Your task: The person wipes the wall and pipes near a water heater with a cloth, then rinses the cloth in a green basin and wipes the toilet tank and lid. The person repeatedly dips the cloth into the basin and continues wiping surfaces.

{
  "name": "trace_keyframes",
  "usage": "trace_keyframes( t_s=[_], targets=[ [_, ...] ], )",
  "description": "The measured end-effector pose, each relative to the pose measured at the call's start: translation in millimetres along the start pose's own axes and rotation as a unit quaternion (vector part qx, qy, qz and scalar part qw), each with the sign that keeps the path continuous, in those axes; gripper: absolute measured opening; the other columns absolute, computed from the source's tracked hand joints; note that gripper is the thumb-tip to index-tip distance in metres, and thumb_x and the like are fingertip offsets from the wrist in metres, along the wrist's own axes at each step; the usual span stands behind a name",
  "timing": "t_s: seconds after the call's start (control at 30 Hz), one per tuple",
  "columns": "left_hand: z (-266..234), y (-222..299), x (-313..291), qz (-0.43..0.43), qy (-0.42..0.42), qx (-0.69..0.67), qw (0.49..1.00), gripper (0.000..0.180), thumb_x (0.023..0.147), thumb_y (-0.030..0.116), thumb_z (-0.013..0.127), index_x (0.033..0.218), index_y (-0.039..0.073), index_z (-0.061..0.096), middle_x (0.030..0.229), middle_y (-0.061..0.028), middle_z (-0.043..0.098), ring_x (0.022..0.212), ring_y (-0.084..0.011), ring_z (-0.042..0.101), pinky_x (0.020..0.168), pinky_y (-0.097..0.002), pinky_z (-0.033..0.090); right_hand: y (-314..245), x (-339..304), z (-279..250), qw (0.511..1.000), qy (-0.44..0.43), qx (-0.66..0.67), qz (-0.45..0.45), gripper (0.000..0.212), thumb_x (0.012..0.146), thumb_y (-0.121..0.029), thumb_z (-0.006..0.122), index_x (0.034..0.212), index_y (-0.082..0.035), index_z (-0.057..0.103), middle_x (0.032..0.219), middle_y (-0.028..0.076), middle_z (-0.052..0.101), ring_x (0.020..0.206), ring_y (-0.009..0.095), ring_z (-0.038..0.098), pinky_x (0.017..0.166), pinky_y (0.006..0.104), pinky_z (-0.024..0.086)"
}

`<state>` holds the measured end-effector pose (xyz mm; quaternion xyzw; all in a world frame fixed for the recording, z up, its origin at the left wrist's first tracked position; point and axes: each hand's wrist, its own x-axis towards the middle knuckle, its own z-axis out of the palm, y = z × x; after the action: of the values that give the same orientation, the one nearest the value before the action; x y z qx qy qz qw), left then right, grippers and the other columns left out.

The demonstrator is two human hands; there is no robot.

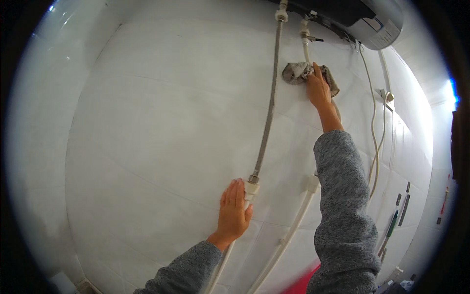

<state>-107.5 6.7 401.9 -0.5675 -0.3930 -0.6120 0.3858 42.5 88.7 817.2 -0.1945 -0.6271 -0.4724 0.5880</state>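
Note:
My right hand (319, 92) reaches up and grips a grey-brown cloth (295, 73), which is bunched around a hose below a white valve fitting (305, 36). Lower down, my left hand (233, 214) lies flat on the tiled wall (161, 147) with its fingers stretched upward. Its edge is beside a white pipe fitting (251, 189), where a grey braided hose (268, 117) joins a white pipe. Both forearms wear grey sleeves. My right sleeve hides part of the second hose.
A dark and silver cylindrical water heater (377, 27) hangs at the top right. Loose white cables (373, 112) run down the wall beside a socket. Another white pipe (284, 240) slants downward between my arms. Narrow tools (392, 224) hang at the right, and something red (304, 281) shows below.

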Motion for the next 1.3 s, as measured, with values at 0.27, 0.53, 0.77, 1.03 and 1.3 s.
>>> trace_keyframes(
  t_s=[0.27, 0.53, 0.77, 1.03, 1.3],
  targets=[
    [6.3, -1.8, -2.5, -0.022, 0.009, -0.004, 1.000, 0.074, 0.089, 0.015, 0.056, 0.148, -0.004, 0.017, 0.149, -0.0248, 0.027, 0.138, -0.0406, 0.025, 0.113, -0.0505, 0.019, 29.9, -91.7, -24.1, 0.997, 0.054, 0.020, 0.055, 0.042, 0.092, -0.004, 0.043, 0.134, -0.006, 0.045, 0.144, 0.013, 0.043, 0.116, 0.035, 0.055, 0.097, 0.0448, 0.046],
    [12.4, 3.4, -2.4, -0.004, 0.015, 0.014, 1.000, 0.071, 0.090, 0.013, 0.053, 0.147, -0.005, 0.016, 0.150, -0.0225, 0.028, 0.138, -0.0407, 0.026, 0.113, -0.0502, 0.019, 2.5, -160.0, -36.0, 0.966, 0.089, 0.064, 0.235, 0.050, 0.089, -0.001, 0.044, 0.139, -0.005, 0.040, 0.150, 0.020, 0.032, 0.127, 0.039, 0.044, 0.104, 0.0417, 0.040],
    [6.4, 5.3, -1.7, -0.023, -0.019, 0.032, 0.999, 0.072, 0.095, 0.021, 0.052, 0.149, -0.005, 0.011, 0.151, -0.0244, 0.024, 0.139, -0.0403, 0.023, 0.115, -0.0493, 0.017, -49.2, -210.3, -43.4, 0.937, 0.114, 0.163, 0.288, 0.059, 0.082, 0.003, 0.055, 0.137, 0.008, 0.036, 0.140, 0.026, 0.042, 0.127, 0.041, 0.042, 0.105, 0.0430, 0.037],
    [-22.4, 20.0, 2.1, -0.127, -0.121, 0.002, 0.984, 0.072, 0.098, 0.030, 0.047, 0.149, -0.004, 0.008, 0.152, -0.0263, 0.018, 0.142, -0.0396, 0.017, 0.116, -0.0454, 0.017, -56.1, -242.4, -106.9, 0.826, -0.024, 0.407, 0.390, 0.026, 0.092, -0.019, 0.054, 0.103, 0.003, 0.061, 0.092, 0.015, 0.064, 0.084, 0.031, 0.060, 0.080, 0.0416, 0.047],
    [-39.3, 61.4, -41.8, -0.166, -0.023, 0.015, 0.986, 0.057, 0.099, 0.025, 0.043, 0.145, -0.004, 0.024, 0.146, -0.0239, 0.029, 0.137, -0.0365, 0.028, 0.113, -0.0426, 0.024, -42.0, -303.9, -118.0, 0.695, 0.028, 0.568, 0.440, 0.043, 0.094, -0.026, 0.056, 0.128, 0.000, 0.053, 0.125, 0.011, 0.055, 0.115, 0.022, 0.051, 0.099, 0.0325, 0.038]
  ],
)
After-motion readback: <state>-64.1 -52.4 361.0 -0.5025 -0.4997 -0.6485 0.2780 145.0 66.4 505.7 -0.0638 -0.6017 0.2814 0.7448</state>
